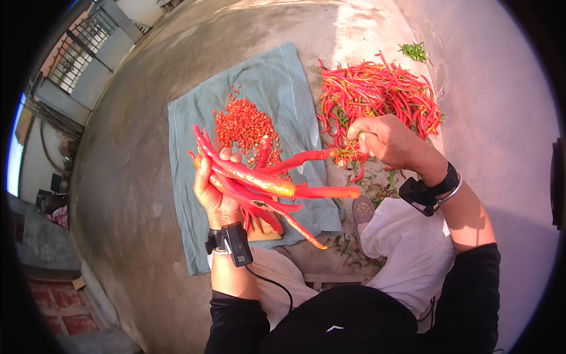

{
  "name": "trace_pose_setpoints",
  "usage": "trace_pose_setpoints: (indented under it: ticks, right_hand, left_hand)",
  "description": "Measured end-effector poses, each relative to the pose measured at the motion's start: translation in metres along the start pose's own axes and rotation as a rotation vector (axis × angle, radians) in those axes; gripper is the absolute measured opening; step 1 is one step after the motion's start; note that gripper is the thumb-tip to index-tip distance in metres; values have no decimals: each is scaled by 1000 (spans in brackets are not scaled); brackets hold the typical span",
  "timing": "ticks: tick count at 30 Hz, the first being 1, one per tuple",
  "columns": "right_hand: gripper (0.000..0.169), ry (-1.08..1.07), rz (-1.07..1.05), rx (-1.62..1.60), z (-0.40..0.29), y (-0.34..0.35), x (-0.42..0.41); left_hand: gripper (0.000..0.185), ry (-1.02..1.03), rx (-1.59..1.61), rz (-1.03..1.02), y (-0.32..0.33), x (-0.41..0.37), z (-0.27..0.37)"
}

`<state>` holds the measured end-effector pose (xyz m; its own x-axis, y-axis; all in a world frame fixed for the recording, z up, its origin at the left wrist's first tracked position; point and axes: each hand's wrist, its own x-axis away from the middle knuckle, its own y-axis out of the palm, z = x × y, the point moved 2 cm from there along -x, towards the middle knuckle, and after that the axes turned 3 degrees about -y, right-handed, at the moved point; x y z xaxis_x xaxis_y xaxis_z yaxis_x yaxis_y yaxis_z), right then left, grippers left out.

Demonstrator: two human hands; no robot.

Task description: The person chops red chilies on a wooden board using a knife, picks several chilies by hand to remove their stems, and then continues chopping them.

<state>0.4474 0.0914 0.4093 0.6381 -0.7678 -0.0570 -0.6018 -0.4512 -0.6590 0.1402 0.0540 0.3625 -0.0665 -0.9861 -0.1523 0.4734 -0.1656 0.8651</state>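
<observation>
A bunch of long red chili peppers [252, 177] is gripped in my left hand [212, 190], most of their thick ends pointing right. My right hand [380, 139] pinches the green stem [347, 152] of one chili that reaches out from the bunch. Beneath the bunch, a wooden board [265, 230] shows in part, with more red chilies over it. Chopped red chili pieces [245, 126] lie heaped on a blue-grey cloth [194, 115] beyond my left hand. Behind my right hand is a large pile of whole red chilies [376, 88] on the concrete floor.
A small heap of green chilies [414, 51] lies near the wall [495, 101] at the upper right. Green stem scraps [353, 252] are scattered on the floor by my shoe [363, 209]. A metal gate [84, 48] stands at the far left.
</observation>
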Motion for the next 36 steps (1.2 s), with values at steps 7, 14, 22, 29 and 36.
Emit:
trace_pose_setpoints:
  ticks: [7,14,22,29,36]
  right_hand:
    - [21,-164,100,217,33,24,-6]
    - [17,-100,-183,104,43,24,-6]
    - [29,20,-149,171,35,20,-9]
    - [24,540,-467,714,115,37,15]
    - [26,564,-759,929,123,32,53]
  left_hand:
    - [28,-68,58,-117,5,4,-10]
    - [23,-42,89,-67,4,3,-7]
    - [22,53,-81,152,-3,-1,-9]
    - [21,141,-34,214,-6,0,8]
    - [13,101,-273,371,-4,-7,-13]
